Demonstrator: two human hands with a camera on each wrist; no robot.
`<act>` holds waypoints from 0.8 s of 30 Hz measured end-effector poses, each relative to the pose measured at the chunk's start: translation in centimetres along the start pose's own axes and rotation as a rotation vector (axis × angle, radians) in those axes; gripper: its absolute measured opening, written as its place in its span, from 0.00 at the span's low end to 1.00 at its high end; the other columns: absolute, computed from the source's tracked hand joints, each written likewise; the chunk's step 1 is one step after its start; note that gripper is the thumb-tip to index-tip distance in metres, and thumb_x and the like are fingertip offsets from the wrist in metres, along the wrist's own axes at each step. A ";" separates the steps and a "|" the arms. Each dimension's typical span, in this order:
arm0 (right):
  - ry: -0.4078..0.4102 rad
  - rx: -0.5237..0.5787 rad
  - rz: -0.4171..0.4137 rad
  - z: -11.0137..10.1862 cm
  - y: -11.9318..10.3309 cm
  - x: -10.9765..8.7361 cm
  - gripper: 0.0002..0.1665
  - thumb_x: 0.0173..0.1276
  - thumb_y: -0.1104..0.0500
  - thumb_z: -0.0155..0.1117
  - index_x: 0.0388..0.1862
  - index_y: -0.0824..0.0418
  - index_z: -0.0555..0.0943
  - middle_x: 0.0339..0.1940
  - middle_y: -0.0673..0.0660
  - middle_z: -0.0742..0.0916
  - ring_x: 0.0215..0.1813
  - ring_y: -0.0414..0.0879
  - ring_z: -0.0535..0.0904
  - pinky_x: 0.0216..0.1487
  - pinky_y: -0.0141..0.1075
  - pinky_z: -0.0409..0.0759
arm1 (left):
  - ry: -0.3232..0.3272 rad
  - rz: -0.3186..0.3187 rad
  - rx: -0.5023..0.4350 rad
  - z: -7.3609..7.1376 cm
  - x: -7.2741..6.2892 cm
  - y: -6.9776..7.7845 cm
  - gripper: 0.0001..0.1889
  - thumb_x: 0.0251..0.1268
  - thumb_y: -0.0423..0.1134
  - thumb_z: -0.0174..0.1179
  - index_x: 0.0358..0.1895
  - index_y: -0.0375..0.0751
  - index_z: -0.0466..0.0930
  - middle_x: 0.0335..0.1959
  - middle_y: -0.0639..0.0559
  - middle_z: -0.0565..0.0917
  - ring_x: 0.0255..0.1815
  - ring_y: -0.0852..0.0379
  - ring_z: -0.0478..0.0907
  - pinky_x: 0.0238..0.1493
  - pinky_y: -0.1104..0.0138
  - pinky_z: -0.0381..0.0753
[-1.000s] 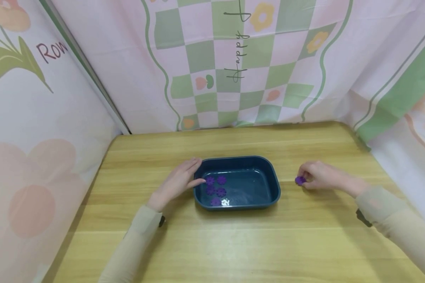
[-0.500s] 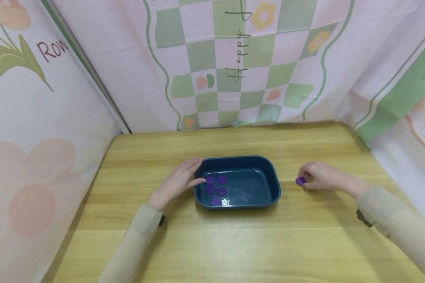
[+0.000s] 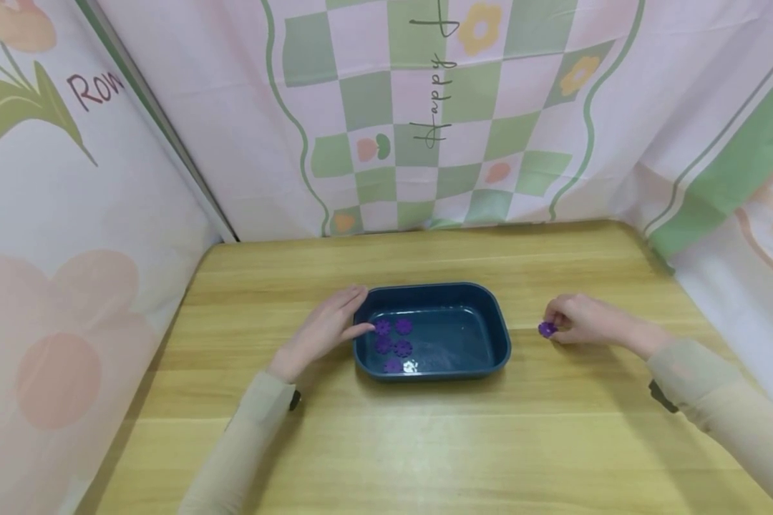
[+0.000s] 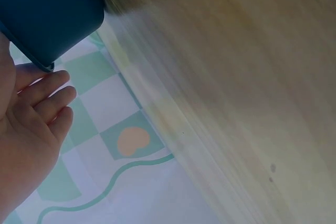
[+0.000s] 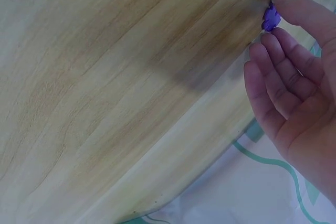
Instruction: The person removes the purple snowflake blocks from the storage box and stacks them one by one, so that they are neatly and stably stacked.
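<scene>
A dark blue rectangular plastic tub (image 3: 451,375) sits on the table, with several purple flower-shaped discs (image 3: 402,348) lying flat in its left part. At the tub's left end my left hand (image 3: 322,332) rests against the rim, fingers extended along the outside and thumb reaching over the edge. In the left wrist view, the fingers of the left hand (image 4: 42,108) lie loosely spread by the tub's rim (image 4: 50,66). To the right of the tub, my right hand (image 3: 582,320) pinches one purple flower-shaped disc (image 5: 271,17) between thumb and fingertips, close over the wood.
The wooden table (image 3: 425,443) has a rounded far right corner. A printed curtain (image 3: 451,107) hangs behind it, with similar cloth at both sides. Long beige sleeves (image 3: 715,393) cover both forearms.
The disc in my right hand has turned slightly between the fingertips. Both hands and the tub keep their places.
</scene>
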State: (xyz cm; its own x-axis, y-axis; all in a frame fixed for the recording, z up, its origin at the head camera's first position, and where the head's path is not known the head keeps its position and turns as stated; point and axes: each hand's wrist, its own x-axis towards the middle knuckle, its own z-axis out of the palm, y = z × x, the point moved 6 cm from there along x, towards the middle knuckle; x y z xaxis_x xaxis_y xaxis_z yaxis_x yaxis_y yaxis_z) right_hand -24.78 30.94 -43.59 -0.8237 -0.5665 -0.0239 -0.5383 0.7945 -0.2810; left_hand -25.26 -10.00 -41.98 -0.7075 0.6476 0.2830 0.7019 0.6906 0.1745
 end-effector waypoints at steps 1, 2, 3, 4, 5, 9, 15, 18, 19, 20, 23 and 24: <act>0.003 -0.002 -0.002 0.0 0.0 0.0 0.11 0.52 0.60 0.77 0.33 0.57 0.84 0.31 0.47 0.85 0.33 0.37 0.80 0.36 0.30 0.84 | 0.001 0.000 -0.003 0.0 0.0 0.0 0.37 0.68 0.55 0.60 0.69 0.28 0.69 0.68 0.33 0.74 0.71 0.38 0.72 0.74 0.50 0.71; 0.008 -0.003 -0.007 0.0 0.0 0.0 0.11 0.52 0.60 0.77 0.33 0.57 0.84 0.30 0.47 0.85 0.33 0.37 0.80 0.36 0.30 0.84 | 0.001 0.001 -0.003 0.0 0.0 0.0 0.37 0.68 0.54 0.60 0.69 0.28 0.68 0.68 0.33 0.74 0.71 0.39 0.71 0.74 0.50 0.71; 0.012 -0.006 -0.013 0.0 0.0 -0.1 0.11 0.52 0.60 0.77 0.32 0.57 0.84 0.30 0.47 0.85 0.32 0.37 0.79 0.35 0.30 0.84 | 0.002 0.002 -0.005 0.0 0.0 0.0 0.37 0.68 0.54 0.60 0.69 0.28 0.68 0.68 0.33 0.74 0.71 0.39 0.71 0.74 0.50 0.71; 0.014 -0.008 -0.015 0.0 0.0 -0.1 0.11 0.52 0.60 0.77 0.32 0.57 0.84 0.30 0.46 0.85 0.32 0.36 0.79 0.35 0.30 0.84 | 0.002 0.002 -0.006 -0.1 0.0 0.1 0.37 0.68 0.54 0.60 0.69 0.28 0.68 0.68 0.33 0.74 0.71 0.39 0.71 0.74 0.50 0.71; 0.016 -0.009 -0.018 0.0 0.0 -0.1 0.11 0.52 0.61 0.78 0.32 0.57 0.84 0.30 0.46 0.84 0.32 0.36 0.79 0.35 0.29 0.83 | 0.003 0.003 -0.008 -0.1 0.0 0.1 0.37 0.68 0.54 0.61 0.69 0.28 0.68 0.68 0.33 0.74 0.71 0.39 0.71 0.74 0.50 0.71; 0.014 -0.015 -0.021 -0.1 -0.2 -0.2 0.11 0.52 0.61 0.77 0.32 0.57 0.83 0.30 0.46 0.84 0.32 0.36 0.78 0.35 0.29 0.83 | 0.005 0.006 -0.008 -0.1 0.0 0.1 0.37 0.67 0.54 0.61 0.69 0.28 0.69 0.68 0.33 0.74 0.70 0.38 0.72 0.74 0.51 0.71; 0.035 -0.012 -0.026 -0.3 -0.3 -0.1 0.10 0.52 0.61 0.77 0.31 0.56 0.83 0.28 0.45 0.82 0.31 0.34 0.76 0.32 0.28 0.81 | 0.005 0.005 -0.007 0.0 -0.1 0.0 0.37 0.68 0.55 0.60 0.69 0.29 0.68 0.68 0.34 0.74 0.71 0.39 0.72 0.74 0.51 0.70; 0.063 -0.022 -0.043 -0.6 -0.5 -0.1 0.10 0.53 0.61 0.77 0.31 0.56 0.83 0.27 0.46 0.82 0.30 0.34 0.76 0.31 0.27 0.80 | 0.009 0.000 -0.019 0.0 -0.1 0.0 0.37 0.68 0.54 0.60 0.69 0.29 0.68 0.68 0.33 0.74 0.71 0.39 0.71 0.74 0.51 0.71; 0.074 -0.025 -0.049 -0.7 -0.5 0.0 0.10 0.53 0.61 0.77 0.30 0.56 0.83 0.27 0.46 0.82 0.30 0.35 0.76 0.31 0.28 0.80 | 0.010 -0.001 -0.023 0.0 -0.1 0.0 0.36 0.68 0.54 0.60 0.69 0.29 0.68 0.68 0.33 0.74 0.71 0.39 0.71 0.74 0.51 0.71; 0.082 -0.032 -0.052 -0.8 -0.5 0.0 0.10 0.52 0.61 0.77 0.30 0.56 0.83 0.28 0.46 0.82 0.30 0.35 0.76 0.31 0.28 0.80 | 0.012 -0.003 -0.027 0.0 -0.1 0.0 0.36 0.68 0.54 0.60 0.69 0.29 0.68 0.68 0.33 0.74 0.71 0.38 0.71 0.74 0.51 0.71; 0.105 -0.041 -0.065 -1.1 -0.6 0.1 0.10 0.52 0.62 0.77 0.30 0.56 0.83 0.28 0.46 0.83 0.31 0.38 0.79 0.32 0.29 0.82 | 0.014 0.000 -0.022 0.0 -0.1 0.0 0.36 0.68 0.54 0.60 0.69 0.29 0.68 0.68 0.33 0.74 0.71 0.38 0.72 0.73 0.50 0.71; 0.110 -0.041 -0.064 -1.2 -0.7 0.1 0.09 0.52 0.63 0.77 0.30 0.57 0.83 0.28 0.47 0.83 0.31 0.38 0.79 0.32 0.30 0.83 | 0.014 0.000 -0.020 0.0 -0.1 0.0 0.36 0.68 0.54 0.60 0.69 0.29 0.68 0.68 0.33 0.74 0.71 0.38 0.72 0.73 0.49 0.72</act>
State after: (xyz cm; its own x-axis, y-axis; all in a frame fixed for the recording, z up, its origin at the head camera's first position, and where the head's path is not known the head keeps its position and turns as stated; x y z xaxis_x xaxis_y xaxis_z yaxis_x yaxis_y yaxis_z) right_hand -24.72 30.61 -42.29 -0.8005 -0.5910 0.0991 -0.5957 0.7668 -0.2390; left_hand -25.18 -10.08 -41.97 -0.7060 0.6431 0.2966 0.7039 0.6835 0.1934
